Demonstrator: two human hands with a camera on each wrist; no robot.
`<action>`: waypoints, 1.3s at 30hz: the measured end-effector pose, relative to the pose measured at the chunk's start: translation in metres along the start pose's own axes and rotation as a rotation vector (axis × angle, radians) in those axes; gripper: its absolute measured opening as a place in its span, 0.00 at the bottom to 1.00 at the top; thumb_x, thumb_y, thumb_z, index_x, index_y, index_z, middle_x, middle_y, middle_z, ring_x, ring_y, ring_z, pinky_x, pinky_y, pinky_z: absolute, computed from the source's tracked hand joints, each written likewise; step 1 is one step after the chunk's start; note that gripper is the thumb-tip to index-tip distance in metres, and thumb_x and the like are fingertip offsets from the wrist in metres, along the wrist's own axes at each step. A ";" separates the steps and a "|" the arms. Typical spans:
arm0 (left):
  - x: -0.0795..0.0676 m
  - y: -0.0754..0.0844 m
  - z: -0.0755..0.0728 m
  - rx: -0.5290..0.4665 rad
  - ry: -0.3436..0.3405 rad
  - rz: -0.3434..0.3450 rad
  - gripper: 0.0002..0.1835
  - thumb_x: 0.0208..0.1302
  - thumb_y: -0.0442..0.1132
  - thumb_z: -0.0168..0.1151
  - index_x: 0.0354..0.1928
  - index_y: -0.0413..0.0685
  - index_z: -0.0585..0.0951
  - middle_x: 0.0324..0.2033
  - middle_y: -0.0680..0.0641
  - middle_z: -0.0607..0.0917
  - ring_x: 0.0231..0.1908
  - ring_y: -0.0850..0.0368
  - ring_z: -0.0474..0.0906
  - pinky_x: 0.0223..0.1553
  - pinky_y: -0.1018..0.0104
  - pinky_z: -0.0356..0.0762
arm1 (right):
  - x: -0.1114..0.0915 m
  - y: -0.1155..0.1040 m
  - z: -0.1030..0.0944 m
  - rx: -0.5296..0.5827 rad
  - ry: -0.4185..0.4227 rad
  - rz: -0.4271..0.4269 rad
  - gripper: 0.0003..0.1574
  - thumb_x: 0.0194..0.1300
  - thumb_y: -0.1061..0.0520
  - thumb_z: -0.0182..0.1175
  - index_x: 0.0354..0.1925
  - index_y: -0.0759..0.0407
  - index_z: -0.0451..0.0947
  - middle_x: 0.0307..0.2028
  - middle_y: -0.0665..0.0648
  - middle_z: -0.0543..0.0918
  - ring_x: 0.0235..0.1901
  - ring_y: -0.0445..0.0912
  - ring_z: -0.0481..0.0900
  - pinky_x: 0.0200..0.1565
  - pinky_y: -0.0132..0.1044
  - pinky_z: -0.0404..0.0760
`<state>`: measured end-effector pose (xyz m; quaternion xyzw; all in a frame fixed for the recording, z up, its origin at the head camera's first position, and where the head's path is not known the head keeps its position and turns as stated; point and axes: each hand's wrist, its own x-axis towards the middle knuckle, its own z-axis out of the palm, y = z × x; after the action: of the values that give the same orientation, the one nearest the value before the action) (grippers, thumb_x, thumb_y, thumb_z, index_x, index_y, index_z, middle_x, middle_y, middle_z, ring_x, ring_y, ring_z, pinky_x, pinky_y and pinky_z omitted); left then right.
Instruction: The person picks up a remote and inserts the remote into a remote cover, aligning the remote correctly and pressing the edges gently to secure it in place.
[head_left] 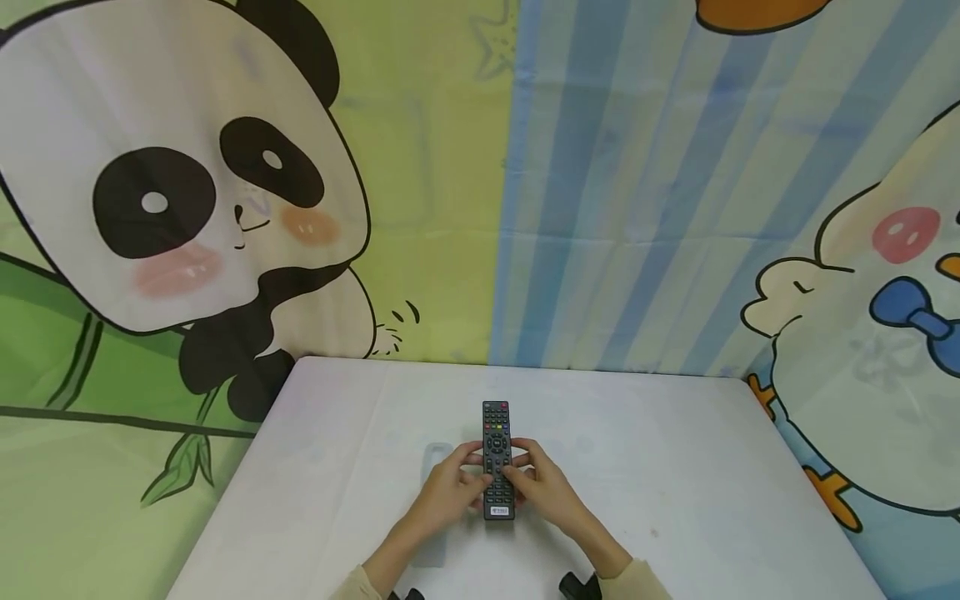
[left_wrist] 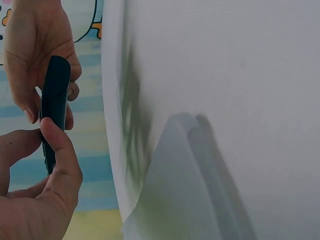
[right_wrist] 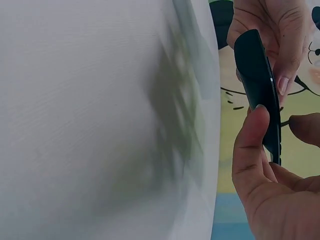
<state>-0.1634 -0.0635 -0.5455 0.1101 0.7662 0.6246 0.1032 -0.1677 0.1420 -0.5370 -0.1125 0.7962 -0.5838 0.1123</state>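
A black remote control is held upright between both hands above the white table, its button side toward the head camera and a white label near its lower end. My left hand grips its left edge, with the thumb on the front. On the opposite edge, my right hand holds it in the same way, thumb over the lower buttons. The left wrist view shows the remote's dark side with fingers pinching it. Its smooth back appears in the right wrist view.
A translucent plastic sleeve lies on the white table, left of the remote and partly behind the left forearm. Cartoon-printed cloth hangs behind the table. Dark objects show by the sleeves at the bottom.
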 end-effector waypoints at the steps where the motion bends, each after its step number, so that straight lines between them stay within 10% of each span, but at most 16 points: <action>1: 0.001 0.000 -0.001 0.004 0.001 0.000 0.31 0.69 0.37 0.65 0.71 0.42 0.67 0.55 0.39 0.79 0.31 0.54 0.83 0.29 0.58 0.85 | 0.001 -0.001 0.000 0.010 -0.001 0.002 0.34 0.74 0.54 0.59 0.71 0.63 0.60 0.48 0.64 0.78 0.30 0.49 0.80 0.33 0.50 0.84; 13: 0.008 0.008 -0.006 -0.008 0.033 0.070 0.30 0.69 0.37 0.65 0.71 0.45 0.68 0.58 0.37 0.78 0.37 0.53 0.84 0.32 0.57 0.85 | 0.001 -0.037 -0.005 0.056 0.028 0.002 0.29 0.76 0.64 0.53 0.70 0.69 0.61 0.48 0.68 0.76 0.33 0.57 0.80 0.38 0.61 0.81; 24: 0.008 0.015 -0.004 -0.002 0.043 0.107 0.29 0.68 0.38 0.66 0.69 0.51 0.71 0.57 0.40 0.80 0.39 0.54 0.84 0.34 0.57 0.85 | 0.009 -0.023 -0.011 0.073 0.038 -0.029 0.23 0.75 0.53 0.58 0.62 0.63 0.70 0.45 0.62 0.76 0.31 0.49 0.80 0.35 0.44 0.84; 39: 0.000 0.019 0.001 -0.038 0.039 0.095 0.24 0.69 0.40 0.66 0.65 0.46 0.74 0.52 0.42 0.80 0.41 0.54 0.83 0.35 0.63 0.84 | 0.000 -0.041 -0.015 0.036 0.083 -0.061 0.09 0.75 0.61 0.56 0.50 0.64 0.74 0.42 0.60 0.77 0.31 0.58 0.79 0.34 0.45 0.84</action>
<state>-0.1622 -0.0593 -0.5271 0.1324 0.7499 0.6454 0.0605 -0.1699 0.1437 -0.4938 -0.1104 0.7858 -0.6052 0.0634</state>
